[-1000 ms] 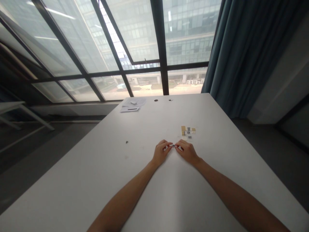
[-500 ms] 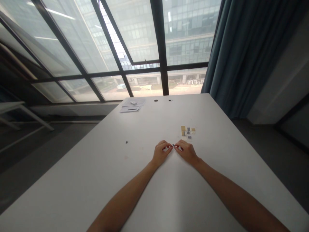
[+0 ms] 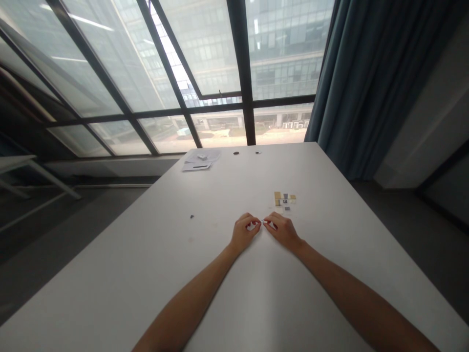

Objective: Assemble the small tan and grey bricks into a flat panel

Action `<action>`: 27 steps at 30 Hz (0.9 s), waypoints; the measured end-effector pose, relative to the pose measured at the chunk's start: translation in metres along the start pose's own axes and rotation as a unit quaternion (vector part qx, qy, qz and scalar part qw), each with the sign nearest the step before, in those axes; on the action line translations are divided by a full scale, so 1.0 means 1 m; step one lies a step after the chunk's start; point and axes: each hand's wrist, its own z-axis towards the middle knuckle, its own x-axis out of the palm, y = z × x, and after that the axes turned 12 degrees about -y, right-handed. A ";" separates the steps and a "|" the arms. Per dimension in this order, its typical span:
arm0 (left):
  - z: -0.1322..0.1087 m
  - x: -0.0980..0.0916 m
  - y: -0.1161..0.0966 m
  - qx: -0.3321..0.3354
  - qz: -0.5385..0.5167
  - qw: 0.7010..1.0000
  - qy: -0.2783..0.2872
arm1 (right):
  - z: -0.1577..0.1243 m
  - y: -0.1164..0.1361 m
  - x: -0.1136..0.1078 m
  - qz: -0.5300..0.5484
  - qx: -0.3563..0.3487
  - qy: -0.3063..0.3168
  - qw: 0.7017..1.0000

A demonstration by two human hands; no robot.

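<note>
The left hand [image 3: 246, 231] and right hand [image 3: 283, 230] nearly meet over the white table [image 3: 254, 288], each pinching a small piece [image 3: 262, 222] too tiny to make out. Just beyond the right hand lie yellow and grey squares [image 3: 285, 201]. A dark bit [image 3: 192, 216] sits left of the left hand; papers [image 3: 197, 161] lie well beyond it, near the window [image 3: 220, 49].

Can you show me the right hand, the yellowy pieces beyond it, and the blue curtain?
Right hand [image 3: 284, 230], head view: on the middle of the hand.
Yellowish pieces [image 3: 277, 194], head view: on the upper-left piece.
Blue curtain [image 3: 346, 98], head view: on its folds, near the middle.
</note>
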 end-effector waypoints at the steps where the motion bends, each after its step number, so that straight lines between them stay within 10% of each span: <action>1: 0.000 0.000 -0.001 0.000 0.000 1.000 0.001 | 0.000 0.000 0.000 0.000 0.001 0.001 1.000; 27: -0.001 0.001 0.002 0.007 0.002 1.000 0.005 | 0.001 0.003 0.000 0.010 0.009 0.022 1.000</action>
